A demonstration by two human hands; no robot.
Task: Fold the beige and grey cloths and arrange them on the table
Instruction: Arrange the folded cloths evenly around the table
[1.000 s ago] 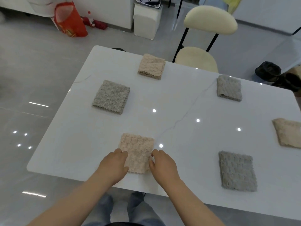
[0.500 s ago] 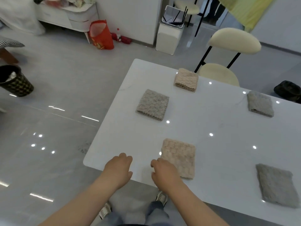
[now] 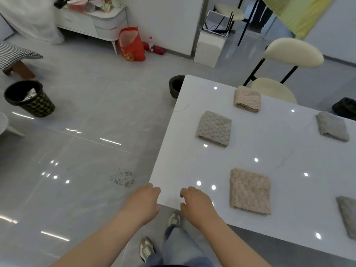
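A glossy white surface (image 3: pixel 192 166) stands on polished grey floor tiles (image 3: pixel 86 132), with a cream padded chair (image 3: pixel 273 91) behind it. The folded beige waffle-knit cloth (image 3: pixel 249 190) lies flat near the front edge. It is almost square, its slightly longer side running away from that edge. A folded grey knobbly cloth (image 3: pixel 214 128) lies beyond. The left hand (image 3: pixel 143 204) and right hand (image 3: pixel 196 204) hover at the corner, loosely curled and holding nothing.

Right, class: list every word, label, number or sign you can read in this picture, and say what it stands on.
No text here can be read.
Red bag on the floor: yellow print low on its front, too blurred to read.
Small bottle beside the bag: label too small to read.
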